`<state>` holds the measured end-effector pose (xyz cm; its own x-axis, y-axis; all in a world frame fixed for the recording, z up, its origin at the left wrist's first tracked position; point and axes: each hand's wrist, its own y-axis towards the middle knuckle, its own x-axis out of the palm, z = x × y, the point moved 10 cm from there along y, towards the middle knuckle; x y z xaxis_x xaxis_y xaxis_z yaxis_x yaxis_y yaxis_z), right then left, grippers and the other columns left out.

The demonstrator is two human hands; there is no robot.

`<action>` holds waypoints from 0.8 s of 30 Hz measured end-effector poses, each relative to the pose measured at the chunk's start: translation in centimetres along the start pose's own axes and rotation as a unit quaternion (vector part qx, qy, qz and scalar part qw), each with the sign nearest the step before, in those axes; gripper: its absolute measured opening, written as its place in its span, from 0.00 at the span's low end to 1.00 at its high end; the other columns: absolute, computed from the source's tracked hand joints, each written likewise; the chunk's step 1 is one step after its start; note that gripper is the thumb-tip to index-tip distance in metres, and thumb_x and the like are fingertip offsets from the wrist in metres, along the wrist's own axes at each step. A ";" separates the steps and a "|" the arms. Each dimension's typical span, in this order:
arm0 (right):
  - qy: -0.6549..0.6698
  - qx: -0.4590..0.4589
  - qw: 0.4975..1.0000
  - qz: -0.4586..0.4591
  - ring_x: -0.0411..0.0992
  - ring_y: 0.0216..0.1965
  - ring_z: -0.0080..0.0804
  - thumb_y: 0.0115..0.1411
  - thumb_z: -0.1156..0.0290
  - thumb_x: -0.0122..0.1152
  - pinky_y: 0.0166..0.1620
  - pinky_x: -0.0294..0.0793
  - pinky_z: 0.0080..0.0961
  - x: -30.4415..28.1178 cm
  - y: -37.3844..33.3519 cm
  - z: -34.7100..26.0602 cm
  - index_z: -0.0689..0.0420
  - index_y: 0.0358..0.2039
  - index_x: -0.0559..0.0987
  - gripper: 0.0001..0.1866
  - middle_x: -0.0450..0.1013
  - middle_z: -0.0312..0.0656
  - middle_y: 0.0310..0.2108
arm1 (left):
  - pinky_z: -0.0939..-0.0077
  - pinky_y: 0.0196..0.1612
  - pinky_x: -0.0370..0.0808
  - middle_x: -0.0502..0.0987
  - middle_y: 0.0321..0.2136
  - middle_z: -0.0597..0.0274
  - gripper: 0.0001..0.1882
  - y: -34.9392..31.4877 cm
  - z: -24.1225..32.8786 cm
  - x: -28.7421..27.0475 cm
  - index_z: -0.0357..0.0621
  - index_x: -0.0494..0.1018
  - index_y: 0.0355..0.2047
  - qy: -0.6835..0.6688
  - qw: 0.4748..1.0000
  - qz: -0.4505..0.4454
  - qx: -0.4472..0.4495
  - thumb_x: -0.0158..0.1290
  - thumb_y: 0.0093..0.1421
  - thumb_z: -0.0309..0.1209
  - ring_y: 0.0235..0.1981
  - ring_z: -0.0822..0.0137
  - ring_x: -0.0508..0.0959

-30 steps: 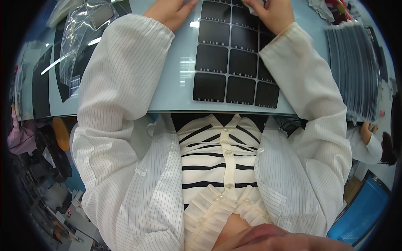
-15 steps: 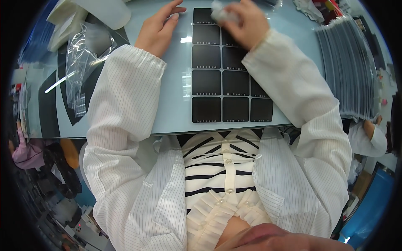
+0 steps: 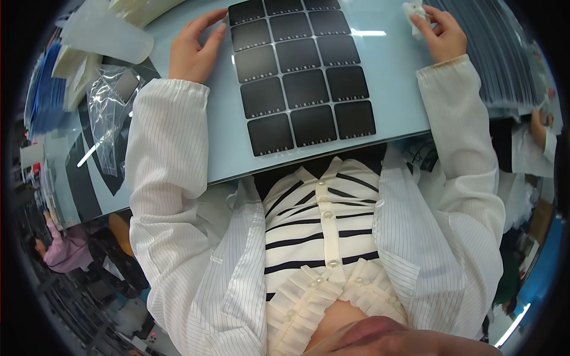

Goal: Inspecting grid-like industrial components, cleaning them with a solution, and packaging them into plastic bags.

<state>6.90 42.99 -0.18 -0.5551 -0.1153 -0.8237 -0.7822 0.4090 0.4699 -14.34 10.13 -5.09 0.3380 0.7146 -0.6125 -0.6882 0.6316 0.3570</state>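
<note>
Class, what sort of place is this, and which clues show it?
Probably a factory workshop: a grid of dark panels on the worktable, a stack of grey sheets at right, and another person in pink at left.

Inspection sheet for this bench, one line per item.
Surface: pale blue table, glossy, showing light reflections.
Job's things: grid of dark rectangles, three across, lying flat, top cut off by the picture; crumpled white wad.
Clutter: clear plastic bag and translucent container at left; stack of grey sheets at right.
Hands: left hand by the grid's left edge, contact unclear; right hand pinching the wad, off the grid.
Cables: dark strands, possibly cables, under the near edge.
Surroundings: person in pink, left; another's white sleeve, right.
</note>
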 end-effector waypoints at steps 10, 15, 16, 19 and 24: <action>0.432 0.206 0.857 -0.190 0.75 0.36 0.25 0.62 0.60 0.54 0.30 0.74 0.14 0.3 -7.1 -1.7 0.55 0.54 0.70 0.22 0.72 0.43 0.45 | 0.75 0.51 0.71 0.71 0.48 0.52 0.24 -0.8 -1.5 -0.8 0.29 0.65 0.52 -0.221 0.958 0.013 -0.181 0.52 0.59 0.32 0.46 0.62 0.75; 0.548 0.260 0.701 -0.375 0.73 0.47 0.36 0.65 0.61 0.47 0.36 0.79 0.17 1.6 -11.9 -7.2 0.63 0.61 0.56 0.29 0.62 0.53 0.56 | 0.61 0.58 0.67 0.65 0.52 0.38 0.28 -1.3 -1.9 -1.5 0.21 0.55 0.55 -0.407 0.872 -0.056 -0.267 0.49 0.61 0.30 0.56 0.50 0.67; 0.570 0.264 0.668 -0.399 0.72 0.48 0.38 0.66 0.62 0.45 0.37 0.80 0.17 1.9 -12.6 -8.3 0.65 0.61 0.53 0.29 0.61 0.55 0.57 | 0.61 0.59 0.66 0.64 0.53 0.36 0.29 -1.6 -1.6 -1.5 0.22 0.53 0.56 -0.441 0.850 -0.080 -0.276 0.48 0.61 0.31 0.56 0.49 0.66; 0.575 0.285 0.656 -0.398 0.72 0.48 0.39 0.66 0.64 0.45 0.37 0.80 0.18 2.4 -12.8 -9.1 0.65 0.61 0.54 0.28 0.60 0.56 0.57 | 0.61 0.62 0.63 0.59 0.56 0.34 0.29 -1.9 -0.9 -0.9 0.23 0.50 0.57 -0.457 0.832 -0.114 -0.293 0.44 0.64 0.33 0.59 0.48 0.62; 0.547 0.320 0.673 -0.381 0.75 0.42 0.33 0.65 0.65 0.48 0.36 0.79 0.17 3.4 -13.2 -8.6 0.65 0.60 0.57 0.28 0.63 0.53 0.55 | 0.61 0.63 0.61 0.57 0.58 0.34 0.28 -2.0 -1.2 0.1 0.24 0.50 0.58 -0.476 0.821 -0.123 -0.291 0.42 0.65 0.32 0.61 0.49 0.59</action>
<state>12.91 29.42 -6.49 -0.2115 -0.9667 0.1441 -0.8701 0.1191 -0.4782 -13.74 8.55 -6.70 0.6706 0.6729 0.3123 -0.6199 0.7395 -0.2623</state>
